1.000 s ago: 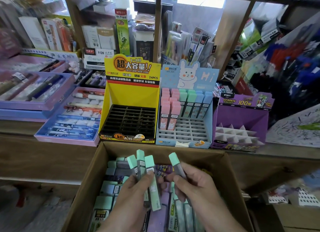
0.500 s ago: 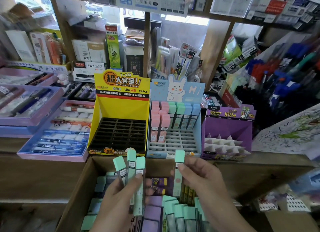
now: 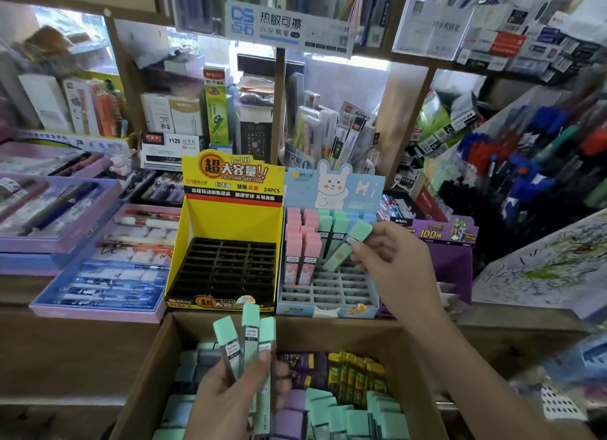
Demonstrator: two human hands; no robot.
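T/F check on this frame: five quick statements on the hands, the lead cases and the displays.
1. The right hand pinches one green lead case over the blue rabbit display. True.
2. The left hand holds nothing. False: it grips three green lead cases.
3. The yellow display has no cases in its black grid. True.
4. The pink lead cases stand at the rabbit display's right side. False: they stand at its left side.
5. The cardboard box holds only green cases. False: purple and yellow ones lie in it too.
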